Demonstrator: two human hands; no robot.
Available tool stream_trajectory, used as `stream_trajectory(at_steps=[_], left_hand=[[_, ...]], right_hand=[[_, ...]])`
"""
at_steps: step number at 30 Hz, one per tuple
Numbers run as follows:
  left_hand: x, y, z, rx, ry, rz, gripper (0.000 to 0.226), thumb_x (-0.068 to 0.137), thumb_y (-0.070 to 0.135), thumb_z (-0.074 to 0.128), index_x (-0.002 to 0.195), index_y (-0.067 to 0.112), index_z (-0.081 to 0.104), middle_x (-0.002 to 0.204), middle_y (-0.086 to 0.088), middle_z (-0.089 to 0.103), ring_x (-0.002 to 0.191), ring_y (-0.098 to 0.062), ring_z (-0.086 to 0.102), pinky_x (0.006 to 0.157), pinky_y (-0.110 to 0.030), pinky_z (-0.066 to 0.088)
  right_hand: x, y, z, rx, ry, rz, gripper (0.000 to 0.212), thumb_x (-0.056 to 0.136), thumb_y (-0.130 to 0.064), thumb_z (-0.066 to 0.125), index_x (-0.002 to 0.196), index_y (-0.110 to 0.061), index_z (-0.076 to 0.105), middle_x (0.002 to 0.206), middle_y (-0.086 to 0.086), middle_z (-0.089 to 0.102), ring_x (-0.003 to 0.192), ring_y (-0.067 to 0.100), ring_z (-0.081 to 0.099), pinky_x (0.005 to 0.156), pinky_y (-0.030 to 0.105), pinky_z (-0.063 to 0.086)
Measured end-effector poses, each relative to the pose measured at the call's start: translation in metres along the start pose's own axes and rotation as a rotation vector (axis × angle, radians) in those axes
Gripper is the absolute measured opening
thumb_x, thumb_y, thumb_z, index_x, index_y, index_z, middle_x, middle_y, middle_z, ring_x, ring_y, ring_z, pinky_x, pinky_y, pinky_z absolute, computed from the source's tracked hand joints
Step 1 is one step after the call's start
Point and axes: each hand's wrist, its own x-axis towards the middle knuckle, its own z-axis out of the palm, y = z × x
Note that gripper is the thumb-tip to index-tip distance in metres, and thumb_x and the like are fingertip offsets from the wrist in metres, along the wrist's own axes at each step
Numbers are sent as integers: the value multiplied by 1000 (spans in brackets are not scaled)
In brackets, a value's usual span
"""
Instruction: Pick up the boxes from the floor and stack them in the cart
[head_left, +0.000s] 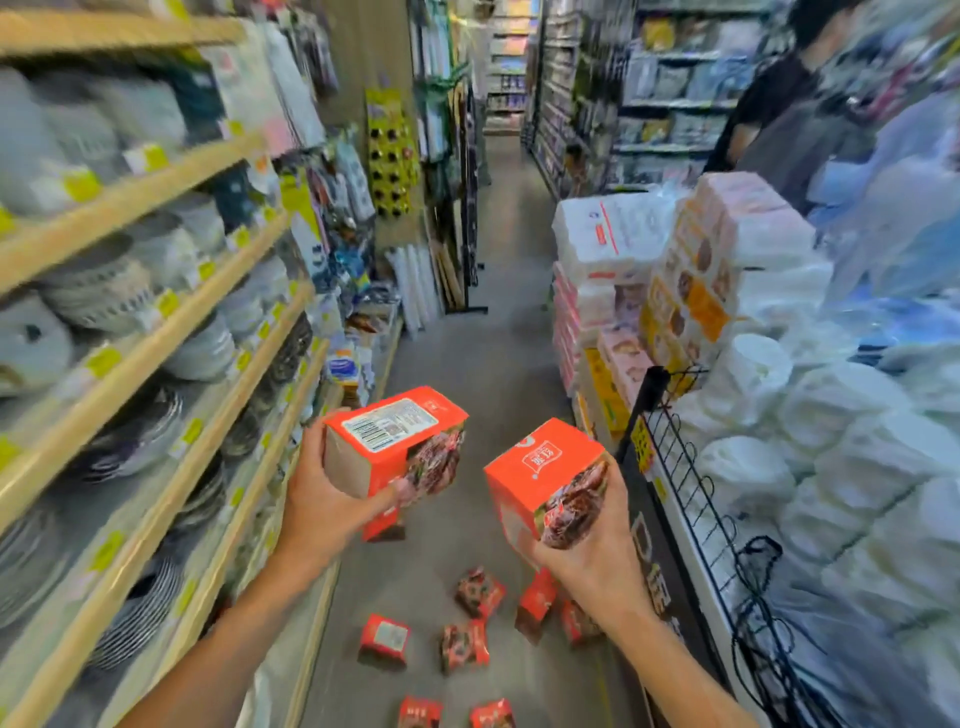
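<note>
Two orange boxes are up off the floor, one in each hand: the left hand grips the labelled box from below, and the right hand clutches the other box just right of it. Seven or so more boxes lie scattered on the grey floor nearer; two are cut off by the frame's bottom edge. A black wire cart stands to the right, heaped with white wrapped goods. Left, blurred shelves hold dishes.

Two boxes are cut off by the bottom edge; shelf goods are blurred; the left hand partly hides another box.
</note>
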Motion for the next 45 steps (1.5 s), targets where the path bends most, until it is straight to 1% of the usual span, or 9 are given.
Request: stream_trajectory(at_steps=[12, 18, 22, 25, 28, 31, 36, 38, 45], left_hand=[[-118, 81, -43, 117, 364, -36, 96, 48, 43, 94, 130, 40, 46, 130, 14, 59, 122, -5, 57, 95, -30, 49], [-212, 110, -82, 205, 674, -123, 97, 46, 53, 93, 130, 40, 46, 127, 20, 60, 120, -1, 57, 94, -27, 48], [-286, 136, -115, 279, 868, -168, 99, 49, 50, 93, 134, 33, 45, 130, 13, 60, 121, -6, 58, 96, -32, 51], [-349, 156, -141, 323, 1007, -195, 97, 47, 49, 92, 132, 39, 45, 131, 11, 60, 120, -7, 59, 96, -34, 52], [-411, 173, -159, 371, 1134, -201, 95, 46, 49, 92, 128, 42, 46, 128, 12, 61, 118, -6, 60, 96, -35, 52], [-475, 187, -173, 397, 1225, -211, 101, 47, 47, 94, 134, 31, 46, 131, 7, 60, 121, -13, 60, 97, -42, 53], [-585, 219, -180, 456, 1394, -218, 92, 55, 31, 97, 130, 41, 45, 128, 11, 60, 116, 4, 57, 88, -15, 51], [-636, 233, -183, 476, 1471, -253, 91, 55, 25, 95, 126, 50, 44, 127, 16, 58, 114, 8, 56, 80, -9, 50], [-807, 272, -178, 543, 1769, -349, 99, 44, 50, 92, 131, 35, 48, 128, 5, 62, 123, -14, 58, 103, -36, 50]], right_hand=[[-6, -68, -8, 237, -332, -248, 112, 53, -53, 97, 137, -62, 24, 141, -20, 46, 133, -3, 46, 109, 30, 42], [-38, -99, 28, 284, -614, -322, 110, 57, -38, 99, 135, -60, 25, 139, -21, 48, 127, -13, 46, 97, 5, 38], [-81, -135, 63, 279, -800, -365, 125, 47, -61, 92, 149, -42, 23, 146, -11, 44, 135, 0, 44, 111, 25, 37], [-128, -167, 83, 289, -942, -434, 128, 43, -62, 89, 148, -42, 19, 143, -15, 42, 131, -5, 42, 109, 18, 33], [-178, -195, 91, 369, -1070, -502, 118, 52, -39, 98, 140, -44, 20, 130, -31, 41, 113, -31, 39, 88, -6, 30], [-233, -216, 96, 430, -1201, -504, 108, 60, -17, 97, 135, -43, 24, 126, -33, 38, 105, -38, 37, 80, -10, 29], [-345, -245, 116, 474, -1453, -550, 124, 60, -16, 97, 142, -46, 10, 137, -28, 37, 115, -32, 40, 95, 3, 41], [-397, -254, 118, 455, -1547, -570, 130, 59, -35, 96, 147, -51, 3, 143, -23, 37, 123, -25, 39, 105, 17, 41], [-563, -268, 124, 390, -1795, -740, 138, 60, -52, 92, 148, -58, -14, 161, -10, 23, 143, 8, 35, 110, 34, 34]])
